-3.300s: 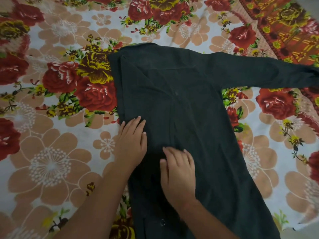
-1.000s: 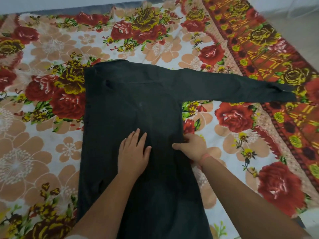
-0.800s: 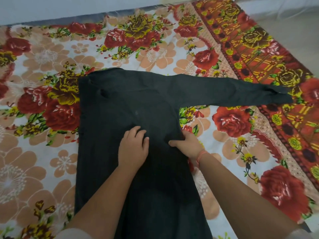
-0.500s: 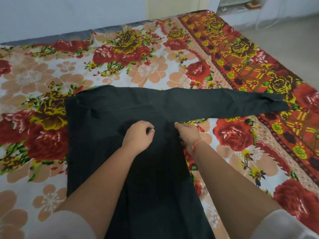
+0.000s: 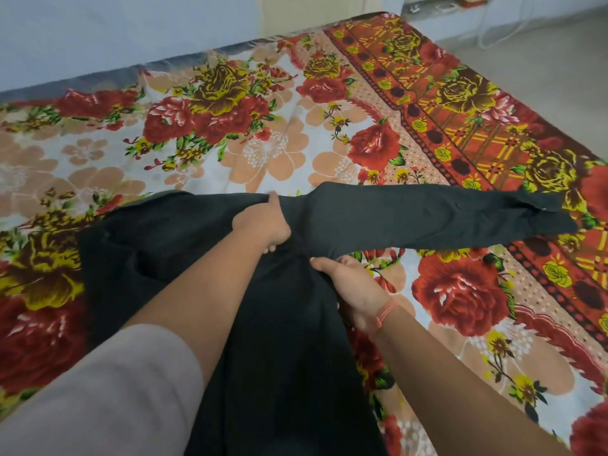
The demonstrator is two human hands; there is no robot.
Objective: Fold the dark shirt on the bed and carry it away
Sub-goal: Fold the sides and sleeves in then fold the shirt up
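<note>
Head view: dark, near-black long-sleeved cloth shirt (image 5: 296,324) lies on a bed w/ a floral sheet of red roses, yellow blooms and peach flowers (image 5: 263,153). Shirt body runs toward the camera; one long sleeve (image 5: 444,215) stretches flat to the right across the sheet's red-and-yellow checked border (image 5: 477,136). Left hand (image 5: 261,223) is clenched on a bunch of fabric near the shoulder. Right hand (image 5: 353,287), w/ an orange thread band (image 5: 386,311) at the wrist, grips the shirt's side edge just under the sleeve. Pale grey sleeve (image 5: 108,396) covers the left upper arm.
</note>
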